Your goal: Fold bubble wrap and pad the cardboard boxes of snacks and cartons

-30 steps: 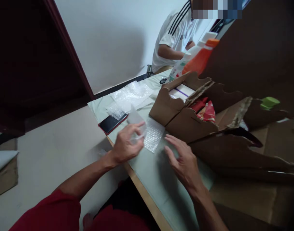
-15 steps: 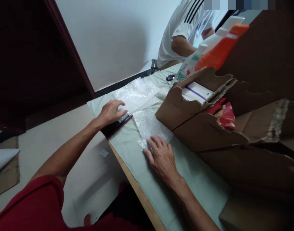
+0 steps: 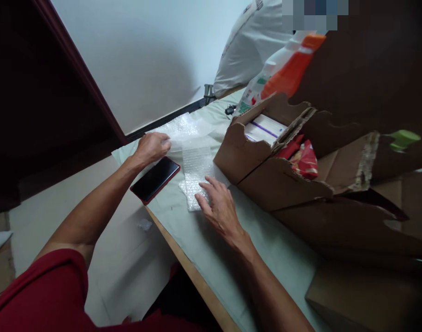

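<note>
My left hand [image 3: 152, 147] is closed at the near left edge of a clear sheet of bubble wrap [image 3: 183, 127], its fingertips pinching that edge. Just below it, a black-screened phone in a red case [image 3: 156, 180] lies face up near the table's edge. A narrower strip of bubble wrap [image 3: 197, 161] runs across the cloth to the right of the phone. Over the near end of this strip is my right hand [image 3: 219, 207], open with fingers apart; whether it touches the wrap I cannot tell.
Cut cardboard boxes [image 3: 273, 180] line the table's right side, holding white packets [image 3: 264, 129] and a red packet [image 3: 306, 159]. Behind them stands an orange-and-clear bottle [image 3: 283, 76]. A person in a white shirt [image 3: 247, 50] is at the far end. Crumpled plastic [image 3: 144, 224] lies on the floor.
My left hand has moved off the phone toward the far wrap, leaving the phone in full view. My right hand has lifted slightly, fingers more spread. The narrow strip now lies straighter.
</note>
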Tool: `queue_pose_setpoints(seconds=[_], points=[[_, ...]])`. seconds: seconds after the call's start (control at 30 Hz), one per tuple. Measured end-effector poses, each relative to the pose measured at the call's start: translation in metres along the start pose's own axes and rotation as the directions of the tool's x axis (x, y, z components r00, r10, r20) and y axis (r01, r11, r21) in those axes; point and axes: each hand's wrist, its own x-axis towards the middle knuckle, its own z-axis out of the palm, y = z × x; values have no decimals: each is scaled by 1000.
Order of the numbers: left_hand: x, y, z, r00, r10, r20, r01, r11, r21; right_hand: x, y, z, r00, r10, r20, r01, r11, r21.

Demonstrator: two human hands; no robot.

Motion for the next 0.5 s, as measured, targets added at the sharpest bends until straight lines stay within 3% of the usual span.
queue_pose_setpoints(seconds=[0.13,0.33,0.5], points=[[-5,4,-10,998,31,58,-32,999,26,-15,4,-1,1000,8,2,-8,991,133],[21,6,-27,992,-42,122,39,999,27,-9,-1,1,980,73,186,-40,984,-175],[41,9,-51,983,-98,152,98,995,11,-3,-3,-3,974,50,220,-11,985,-174]])
